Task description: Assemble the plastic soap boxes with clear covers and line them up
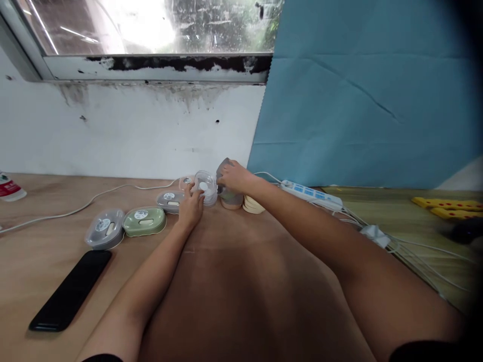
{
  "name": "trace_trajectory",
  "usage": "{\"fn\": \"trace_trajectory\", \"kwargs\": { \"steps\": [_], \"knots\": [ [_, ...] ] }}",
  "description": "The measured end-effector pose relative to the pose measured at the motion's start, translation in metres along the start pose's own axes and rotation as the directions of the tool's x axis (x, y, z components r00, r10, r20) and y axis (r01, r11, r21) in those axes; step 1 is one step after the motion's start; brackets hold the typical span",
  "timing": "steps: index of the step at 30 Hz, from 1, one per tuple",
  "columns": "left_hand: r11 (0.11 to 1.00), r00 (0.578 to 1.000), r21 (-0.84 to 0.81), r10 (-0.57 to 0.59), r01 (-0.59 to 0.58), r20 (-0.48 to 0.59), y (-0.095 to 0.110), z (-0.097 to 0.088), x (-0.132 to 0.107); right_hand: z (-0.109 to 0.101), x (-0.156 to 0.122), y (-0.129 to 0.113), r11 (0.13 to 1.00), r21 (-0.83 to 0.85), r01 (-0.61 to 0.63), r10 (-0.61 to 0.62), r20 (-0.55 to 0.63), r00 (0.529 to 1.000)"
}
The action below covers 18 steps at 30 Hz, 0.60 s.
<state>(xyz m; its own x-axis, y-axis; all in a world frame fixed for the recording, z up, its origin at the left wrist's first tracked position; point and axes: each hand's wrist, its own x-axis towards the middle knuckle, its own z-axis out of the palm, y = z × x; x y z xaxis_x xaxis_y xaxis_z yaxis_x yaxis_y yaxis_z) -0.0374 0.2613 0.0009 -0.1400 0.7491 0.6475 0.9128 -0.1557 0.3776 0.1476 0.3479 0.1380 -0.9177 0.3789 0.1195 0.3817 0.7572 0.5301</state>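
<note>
Both arms reach forward over a wooden table [234, 281]. My left hand [191, 205] is closed on a clear plastic lid [207, 187] that stands tilted on edge. My right hand [236, 176] grips a grey lid or box piece [224, 166] held over a pinkish box base [231, 200]. Beside that base lies a cream-coloured piece [252, 205]. To the left sits a row of closed small boxes: a grey one [170, 200], a green one [145, 221] and another grey one [105, 229].
A black phone [71, 289] lies at the near left. A white cable [75, 208] runs along the table. A white power strip [311, 194] and tangled cords [396, 246] are on the right, yellow pieces [447, 206] at far right. A blue sheet [358, 100] hangs behind.
</note>
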Motion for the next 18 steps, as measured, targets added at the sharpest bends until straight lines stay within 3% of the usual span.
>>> {"fn": "trace_trajectory", "kwargs": {
  "steps": [6, 12, 15, 18],
  "knots": [
    [1.000, 0.999, 0.011, 0.022, -0.022, 0.040, -0.003, 0.003, -0.002, 0.008, 0.006, -0.007, 0.996, 0.056, 0.065, -0.067, 0.030, 0.997],
    [0.999, 0.998, 0.002, 0.043, -0.043, 0.046, -0.002, 0.001, -0.003, 0.009, -0.005, -0.010, 0.981, 0.171, 0.089, -0.048, -0.229, 0.972],
    [0.999, 0.999, -0.019, 0.044, -0.043, 0.031, -0.002, 0.000, -0.005, 0.006, -0.023, -0.032, 0.951, 0.284, 0.122, 0.026, -0.469, 0.883],
    [0.998, 0.999, -0.045, 0.051, -0.051, -0.011, 0.002, -0.005, -0.007, 0.013, -0.049, -0.077, 0.883, 0.426, 0.197, 0.136, -0.633, 0.762]
  ]
}}
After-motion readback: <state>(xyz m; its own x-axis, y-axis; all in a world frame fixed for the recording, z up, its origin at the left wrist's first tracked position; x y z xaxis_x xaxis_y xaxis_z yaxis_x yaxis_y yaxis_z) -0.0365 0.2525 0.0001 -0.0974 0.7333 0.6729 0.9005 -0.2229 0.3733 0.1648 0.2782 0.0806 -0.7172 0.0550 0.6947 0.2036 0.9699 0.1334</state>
